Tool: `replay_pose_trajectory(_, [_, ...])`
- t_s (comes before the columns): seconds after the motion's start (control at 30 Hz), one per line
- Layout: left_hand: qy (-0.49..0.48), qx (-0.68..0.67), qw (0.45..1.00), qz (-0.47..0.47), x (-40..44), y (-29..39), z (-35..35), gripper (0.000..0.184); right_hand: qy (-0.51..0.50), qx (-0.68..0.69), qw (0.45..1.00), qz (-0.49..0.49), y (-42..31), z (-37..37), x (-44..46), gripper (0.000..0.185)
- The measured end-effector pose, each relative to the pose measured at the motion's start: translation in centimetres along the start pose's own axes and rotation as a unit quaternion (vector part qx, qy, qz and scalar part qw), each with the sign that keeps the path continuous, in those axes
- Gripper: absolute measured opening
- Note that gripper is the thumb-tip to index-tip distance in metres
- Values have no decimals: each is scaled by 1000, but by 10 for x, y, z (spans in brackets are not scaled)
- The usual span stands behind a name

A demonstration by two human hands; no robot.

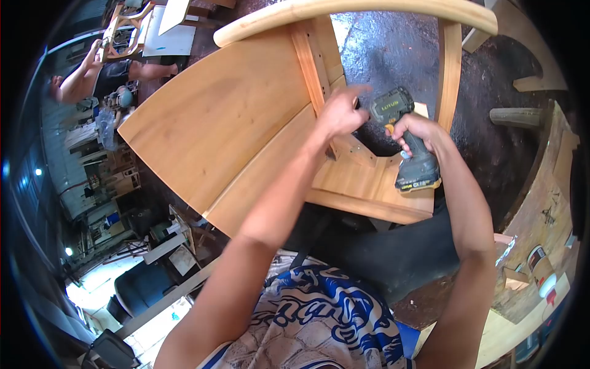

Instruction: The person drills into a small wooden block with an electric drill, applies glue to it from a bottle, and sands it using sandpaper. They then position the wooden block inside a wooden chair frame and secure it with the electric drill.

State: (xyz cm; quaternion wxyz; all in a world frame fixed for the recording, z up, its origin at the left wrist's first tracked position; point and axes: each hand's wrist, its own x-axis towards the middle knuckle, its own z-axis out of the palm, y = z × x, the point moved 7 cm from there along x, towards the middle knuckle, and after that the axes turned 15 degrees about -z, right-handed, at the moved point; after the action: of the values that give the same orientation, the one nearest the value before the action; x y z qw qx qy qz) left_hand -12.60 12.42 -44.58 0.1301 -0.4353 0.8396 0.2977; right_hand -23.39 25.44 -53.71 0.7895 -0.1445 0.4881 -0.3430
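My right hand [418,132] is wrapped round the handle of a dark cordless drill [393,106], whose nose points left. My left hand [344,114] is just left of the drill's nose, beside an upright of a wooden chair frame; its index finger is stretched out, the others are curled, and whether they pinch something small cannot be made out. The wooden chair [233,98] has a wide curved panel at the left, a curved rail [356,7] across the top and a flat lower board [369,184] below my hands.
On the right stands a worn wooden table [522,246] with a glue bottle [542,273]. A wooden leg piece [515,117] is near its edge. Another person [92,80] works at the upper left beside a chair frame [126,31]. A dark chair [142,286] is lower left.
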Motion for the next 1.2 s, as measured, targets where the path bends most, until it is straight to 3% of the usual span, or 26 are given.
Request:
replay_pose_trajectory(0.03, [85, -308, 947, -40, 5, -4, -15, 44, -2, 2, 1000, -4, 1, -2, 3, 18])
replay_pose_trajectory(0.07, [210, -344, 915, 22, 9, 4, -19, 38, 1, 8, 1000, 0, 5, -4, 5, 18])
replay_pose_trajectory(0.2, [61, -235, 970, -4, 40, 67, 15, 56, -1, -21, 998, -61, -12, 4, -1, 20])
replay_pose_trajectory(0.23, [14, -200, 979, -45, 41, 71, 19, 46, 25, -6, 999, -41, -11, 4, -3, 21])
replay_pose_trajectory(0.3, [41, -176, 981, -72, 45, 69, 25, 29, 31, 14, 999, -32, -3, -2, 2, 19])
replay_pose_trajectory(0.4, [58, -191, 978, -60, 46, 66, 28, 19, 66, 40, 997, 11, 8, -8, 1, 13])
replay_pose_trajectory(1.2, [61, -201, 975, -70, 46, 59, 36, 20, 31, 36, 999, -1, 25, -16, 11, 1])
